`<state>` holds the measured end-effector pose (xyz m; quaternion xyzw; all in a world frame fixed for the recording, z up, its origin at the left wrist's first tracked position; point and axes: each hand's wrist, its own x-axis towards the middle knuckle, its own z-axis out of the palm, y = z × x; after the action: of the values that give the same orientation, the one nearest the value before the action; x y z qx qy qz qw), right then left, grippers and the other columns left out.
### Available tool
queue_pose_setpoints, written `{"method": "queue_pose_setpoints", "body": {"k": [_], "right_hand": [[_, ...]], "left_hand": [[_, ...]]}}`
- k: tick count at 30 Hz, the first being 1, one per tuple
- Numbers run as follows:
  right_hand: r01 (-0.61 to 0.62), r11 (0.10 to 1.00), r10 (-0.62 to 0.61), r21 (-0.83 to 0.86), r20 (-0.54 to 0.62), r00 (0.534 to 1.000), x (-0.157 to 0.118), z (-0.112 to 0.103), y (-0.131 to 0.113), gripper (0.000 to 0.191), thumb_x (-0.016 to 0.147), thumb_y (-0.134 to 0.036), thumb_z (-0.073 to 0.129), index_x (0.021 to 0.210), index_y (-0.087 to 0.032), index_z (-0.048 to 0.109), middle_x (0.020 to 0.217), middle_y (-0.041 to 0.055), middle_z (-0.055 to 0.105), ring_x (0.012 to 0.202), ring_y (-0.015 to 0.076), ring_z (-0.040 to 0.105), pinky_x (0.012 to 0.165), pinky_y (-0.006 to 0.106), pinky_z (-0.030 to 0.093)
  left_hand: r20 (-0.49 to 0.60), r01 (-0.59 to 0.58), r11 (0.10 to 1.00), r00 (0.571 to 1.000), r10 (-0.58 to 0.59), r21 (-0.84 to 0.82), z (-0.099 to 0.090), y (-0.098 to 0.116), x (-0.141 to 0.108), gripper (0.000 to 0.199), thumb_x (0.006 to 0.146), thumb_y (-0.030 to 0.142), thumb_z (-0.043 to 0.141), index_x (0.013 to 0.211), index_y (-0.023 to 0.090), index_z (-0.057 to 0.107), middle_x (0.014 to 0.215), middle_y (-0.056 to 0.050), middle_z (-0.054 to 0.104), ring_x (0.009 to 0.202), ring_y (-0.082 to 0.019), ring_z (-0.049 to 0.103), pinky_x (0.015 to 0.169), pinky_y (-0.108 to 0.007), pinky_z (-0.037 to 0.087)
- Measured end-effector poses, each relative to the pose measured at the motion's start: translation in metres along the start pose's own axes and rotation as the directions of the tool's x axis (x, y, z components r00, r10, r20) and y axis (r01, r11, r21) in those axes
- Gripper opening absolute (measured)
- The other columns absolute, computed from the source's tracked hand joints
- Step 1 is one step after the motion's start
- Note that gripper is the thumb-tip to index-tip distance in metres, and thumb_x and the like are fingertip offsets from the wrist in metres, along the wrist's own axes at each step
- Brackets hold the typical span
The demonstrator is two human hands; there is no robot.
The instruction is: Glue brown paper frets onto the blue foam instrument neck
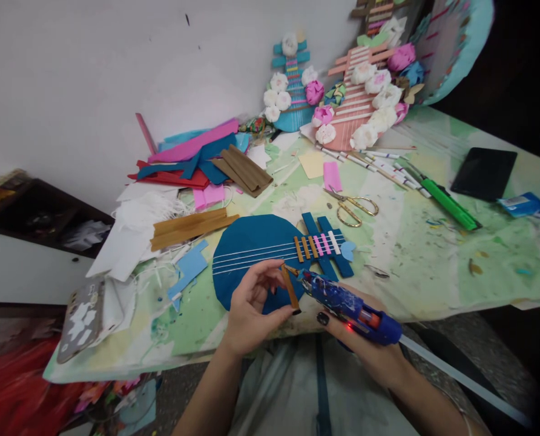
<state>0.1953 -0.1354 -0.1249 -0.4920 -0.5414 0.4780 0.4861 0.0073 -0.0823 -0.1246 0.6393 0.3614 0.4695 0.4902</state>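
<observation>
Between its fingertips, my left hand (256, 306) pinches a narrow brown strip (290, 288) by its two ends. My right hand (365, 345) is wrapped round a blue glue gun (338, 300), its tip at the strip's upper part; a long glue stick sticks out of its back. Behind both hands lies a dark blue guitar-shaped piece (256, 236) with white strings. Brown, pink and white bars cross its neck, and a light blue piece (347, 251) sits at its end. The hands hide part of the body's near edge.
Gold-handled scissors (352, 209), a green cutter (451, 204) and a black tablet (484, 174) lie right of centre. Coloured paper (206, 157) and a phone (80, 321) are at left. Flower-decorated guitars (292, 91) lean on the wall.
</observation>
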Motion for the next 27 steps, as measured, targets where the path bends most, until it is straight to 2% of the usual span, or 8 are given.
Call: {"method": "queue_pose_setpoints", "body": {"k": [7, 18, 27], "right_hand": [[0.019, 1.000, -0.019, 0.006, -0.020, 1.000, 0.0005, 0.0009, -0.0027, 0.019, 0.082, -0.035, 0.062, 0.070, -0.022, 0.058, 0.065, 0.0015, 0.055, 0.068, 0.0184, 0.055, 0.054, 0.026, 0.042], [0.040, 0.999, -0.041, -0.027, -0.041, 0.998, -0.0027, 0.0012, -0.0021, 0.019, 0.081, -0.036, 0.062, 0.068, -0.022, 0.060, 0.065, 0.0024, 0.057, 0.064, 0.0178, 0.054, 0.053, 0.028, 0.042], [0.023, 0.996, -0.021, -0.090, 0.029, 0.999, -0.0022, -0.0018, -0.0018, 0.022, 0.082, -0.038, 0.060, 0.066, -0.023, 0.057, 0.059, 0.0023, 0.052, 0.070, 0.0207, 0.056, 0.055, 0.028, 0.042]], "left_hand": [[-0.009, -0.015, 1.000, 1.000, 0.015, -0.016, 0.0012, 0.0003, 0.0008, 0.061, 0.065, 0.006, 0.074, 0.120, 0.024, 0.053, 0.093, -0.004, 0.058, 0.088, -0.017, 0.056, 0.078, -0.028, 0.046], [-0.042, -0.027, 0.997, 0.999, 0.024, -0.073, 0.0011, -0.0001, 0.0028, 0.063, 0.062, 0.008, 0.077, 0.119, 0.024, 0.055, 0.092, -0.003, 0.059, 0.087, -0.015, 0.056, 0.080, -0.027, 0.047], [-0.068, -0.052, 0.996, 0.997, 0.047, -0.073, -0.0009, -0.0025, 0.0033, 0.063, 0.061, 0.011, 0.079, 0.119, 0.021, 0.055, 0.092, -0.005, 0.059, 0.087, -0.017, 0.057, 0.079, -0.029, 0.048]]}}
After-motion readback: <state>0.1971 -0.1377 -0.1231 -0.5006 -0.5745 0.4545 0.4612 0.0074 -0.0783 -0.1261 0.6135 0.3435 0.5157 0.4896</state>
